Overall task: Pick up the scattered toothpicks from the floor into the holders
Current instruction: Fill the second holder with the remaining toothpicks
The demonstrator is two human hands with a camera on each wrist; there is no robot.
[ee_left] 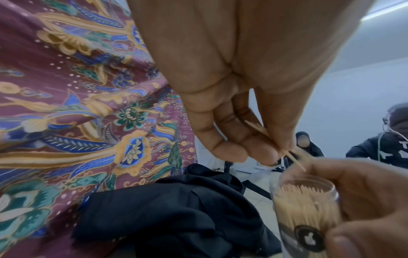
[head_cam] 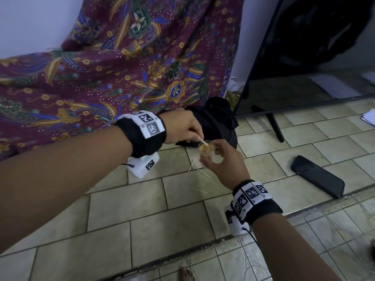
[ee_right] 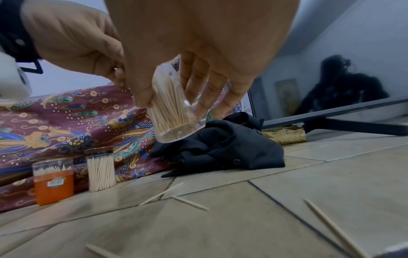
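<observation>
Now, from left: orange holder (ee_right: 53,181) and clear holder (ee_right: 101,170) upright on floor (head_cam: 142,230) against batik cloth (head_cam: 91,67). My left hand (head_cam: 183,127) pinches toothpicks (ee_left: 293,156) just above mouth of held holder (head_cam: 207,151), which my right hand (head_cam: 224,162) grips, tilted. Loose toothpicks (head_cam: 197,190) on tiles below. Phone (head_cam: 317,176) toward right.
</observation>
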